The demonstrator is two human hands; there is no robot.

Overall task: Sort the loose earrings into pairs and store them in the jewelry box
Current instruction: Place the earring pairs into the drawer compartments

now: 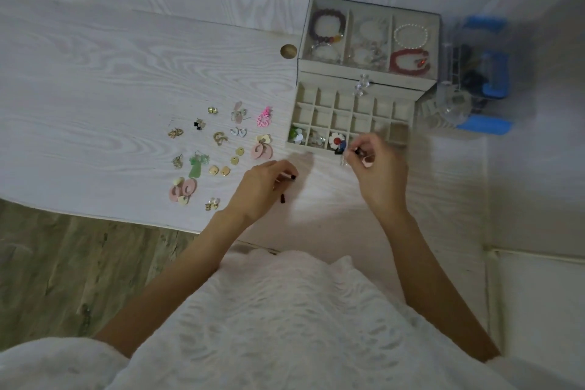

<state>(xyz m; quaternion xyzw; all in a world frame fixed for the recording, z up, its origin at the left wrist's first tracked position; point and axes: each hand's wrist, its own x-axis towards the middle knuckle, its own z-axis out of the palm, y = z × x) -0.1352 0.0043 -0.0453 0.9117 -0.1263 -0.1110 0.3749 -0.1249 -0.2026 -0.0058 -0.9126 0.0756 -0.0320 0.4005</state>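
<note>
- Our left hand (264, 188) pinches a small dark earring (282, 198) above the white table (95, 79) — its shape too blurred to name.
- Our right hand (376, 165) pinches another tiny dark piece (357, 151) at the jewelry box (351, 117) drawer's front edge.
- Loose earrings (218, 149) lie scattered left of the box; three front compartments hold pieces.

The light is dim, cool and soft. My hands cast faint shadows up and to the right on the pale table (95, 79). The wide lens bends the table's edges. The picture is slightly soft, and the blue container (484, 73) at right is smeared with blur.
</note>
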